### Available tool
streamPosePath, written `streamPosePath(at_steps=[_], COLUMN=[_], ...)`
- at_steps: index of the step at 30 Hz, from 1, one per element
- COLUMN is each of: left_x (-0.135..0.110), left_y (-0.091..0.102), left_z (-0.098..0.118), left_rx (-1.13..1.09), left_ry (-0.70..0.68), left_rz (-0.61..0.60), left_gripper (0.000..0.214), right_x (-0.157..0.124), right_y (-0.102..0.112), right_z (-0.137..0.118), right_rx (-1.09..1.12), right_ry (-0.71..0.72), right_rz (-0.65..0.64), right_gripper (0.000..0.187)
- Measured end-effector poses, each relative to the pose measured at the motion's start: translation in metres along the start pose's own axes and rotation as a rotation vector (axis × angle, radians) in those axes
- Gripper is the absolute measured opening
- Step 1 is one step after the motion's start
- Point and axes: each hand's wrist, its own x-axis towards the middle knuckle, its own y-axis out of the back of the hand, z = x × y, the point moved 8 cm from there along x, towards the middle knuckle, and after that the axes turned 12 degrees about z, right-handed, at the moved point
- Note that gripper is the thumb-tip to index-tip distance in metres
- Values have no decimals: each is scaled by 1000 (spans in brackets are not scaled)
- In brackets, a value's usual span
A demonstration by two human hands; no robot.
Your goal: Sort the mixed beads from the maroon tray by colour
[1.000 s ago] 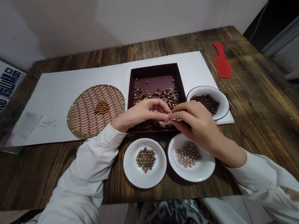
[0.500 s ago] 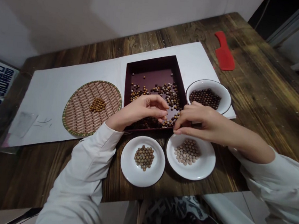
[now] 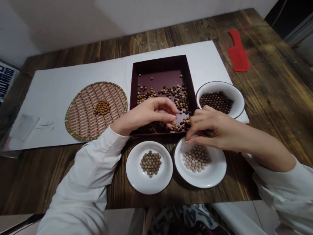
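Observation:
A dark maroon box [image 3: 160, 77] holds many loose round beads [image 3: 178, 97] in brown, yellow and pale tones. Over its near part hovers my left hand [image 3: 151, 113], fingers curved and thumb apart from the index finger, nothing visible between them. My right hand [image 3: 216, 128] is pinched above the far rim of the right white plate [image 3: 217, 170]; whatever its fingertips hold is too small to make out. Pale beads [image 3: 196, 158] lie on that plate. Greenish-brown beads [image 3: 150, 163] sit on the left white plate [image 3: 134, 177].
A white bowl [image 3: 239, 101] of dark beads stands right of the box. To the left, a round woven tray [image 3: 82, 122] carries yellow-brown beads [image 3: 102, 107]. White board [image 3: 49, 86] lies beneath them. A red comb [image 3: 238, 57] rests at the back right of the wooden table [image 3: 274, 91].
My right hand has shifted slightly right and down, over the right plate's far rim. My left hand keeps nearly the same pose over the box. The view has tilted a little.

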Motion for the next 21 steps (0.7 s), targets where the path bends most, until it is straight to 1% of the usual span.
streamPosePath(at_steps=[8, 14, 21], left_x=[0, 0, 1], left_y=[0, 0, 0], left_z=[0, 0, -2], left_rx=[-18, -6, -7], left_ry=[-21, -13, -25], left_rz=[-19, -4, -23], left_gripper=[17, 17, 18], right_x=[1, 1, 3], right_y=[0, 2, 3], right_z=[1, -1, -3], right_rx=[-52, -39, -20], right_ry=[-1, -14, -25], right_rz=[-30, 8, 33], right_gripper=[14, 15, 18])
